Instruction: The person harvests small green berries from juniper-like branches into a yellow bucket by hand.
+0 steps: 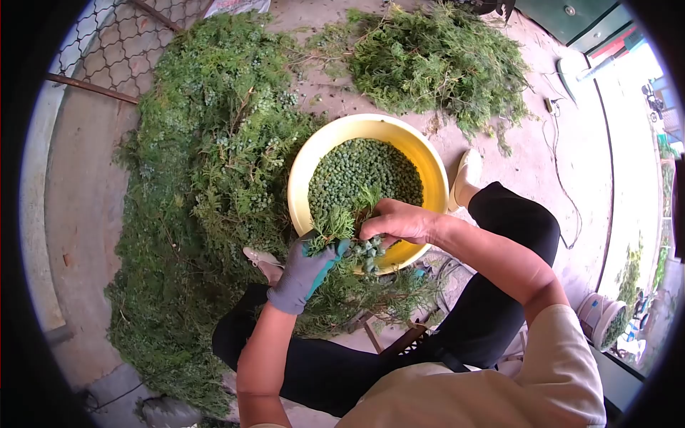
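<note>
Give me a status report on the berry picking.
Done: green berries cover the floor of the yellow basin; the upper-right pile, showing few berries, is probably picked. In hand: the gloved left hand holds a sprig while the right hand works at it. Remaining: the big left-side heap shows plenty of berries.

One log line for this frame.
left hand: gloved, holding green sprig | right hand: bare, fingers at sprig | yellow tub: under hands, small green cones inside | branches: piled left of tub
</note>
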